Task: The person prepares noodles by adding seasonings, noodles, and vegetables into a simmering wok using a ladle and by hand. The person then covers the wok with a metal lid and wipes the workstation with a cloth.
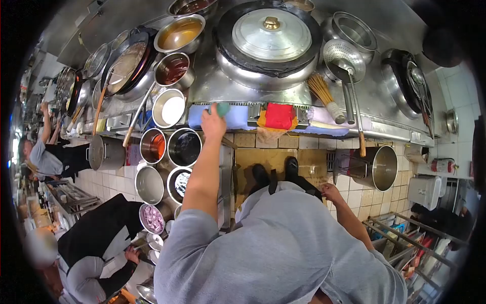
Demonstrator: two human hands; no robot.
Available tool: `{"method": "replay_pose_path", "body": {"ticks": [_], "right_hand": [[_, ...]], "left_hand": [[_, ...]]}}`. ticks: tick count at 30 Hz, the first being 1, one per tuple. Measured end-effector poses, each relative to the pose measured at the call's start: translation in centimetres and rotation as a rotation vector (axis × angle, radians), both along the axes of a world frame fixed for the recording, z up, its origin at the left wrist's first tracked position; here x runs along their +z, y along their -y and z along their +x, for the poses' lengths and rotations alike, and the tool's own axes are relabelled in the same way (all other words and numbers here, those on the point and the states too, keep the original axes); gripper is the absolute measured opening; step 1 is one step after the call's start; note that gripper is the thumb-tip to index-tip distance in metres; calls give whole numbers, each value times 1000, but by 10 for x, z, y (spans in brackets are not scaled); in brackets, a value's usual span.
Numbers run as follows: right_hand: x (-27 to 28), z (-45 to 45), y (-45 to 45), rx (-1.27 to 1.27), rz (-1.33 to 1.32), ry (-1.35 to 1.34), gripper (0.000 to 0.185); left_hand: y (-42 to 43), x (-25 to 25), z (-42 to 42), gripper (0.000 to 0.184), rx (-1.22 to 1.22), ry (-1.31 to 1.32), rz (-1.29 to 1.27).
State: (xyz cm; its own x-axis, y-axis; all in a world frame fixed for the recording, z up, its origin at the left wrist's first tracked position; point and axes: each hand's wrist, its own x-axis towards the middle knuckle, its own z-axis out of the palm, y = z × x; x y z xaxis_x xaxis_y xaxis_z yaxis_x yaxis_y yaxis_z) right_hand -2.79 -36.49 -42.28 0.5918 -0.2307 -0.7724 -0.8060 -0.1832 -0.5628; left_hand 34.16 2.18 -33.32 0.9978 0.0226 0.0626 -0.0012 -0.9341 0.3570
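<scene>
My left hand (213, 124) reaches to the stove's front edge, its fingers closed on a small green object (219, 108) that looks like a scouring pad. Under it lies a folded blue cloth (234, 117). Just left of that hand stands a steel pot with white contents (169, 108). My right hand (331, 193) hangs low by my side with curled fingers; what they hold, if anything, is hidden. A red and yellow cloth (278, 116) rests on the edge to the right of the blue one.
A lidded wok (272, 35) sits at the back centre. A bamboo brush (325, 98) and a perforated strainer (344, 58) lie right of it. Seasoning pots, one with red contents (153, 146), crowd my left. A large steel pot (383, 168) is at right. Another person (96, 243) works at lower left.
</scene>
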Motion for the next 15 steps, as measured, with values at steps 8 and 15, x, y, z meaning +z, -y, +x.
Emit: {"method": "replay_pose_path", "body": {"ticks": [8,15], "right_hand": [[8,-7,26,-174,66,-216,32],[22,4,59,-64,27,-25,39]], "left_hand": [[3,-6,1,53,191,12,132],[25,15,-12,56,133,-24,335]]}}
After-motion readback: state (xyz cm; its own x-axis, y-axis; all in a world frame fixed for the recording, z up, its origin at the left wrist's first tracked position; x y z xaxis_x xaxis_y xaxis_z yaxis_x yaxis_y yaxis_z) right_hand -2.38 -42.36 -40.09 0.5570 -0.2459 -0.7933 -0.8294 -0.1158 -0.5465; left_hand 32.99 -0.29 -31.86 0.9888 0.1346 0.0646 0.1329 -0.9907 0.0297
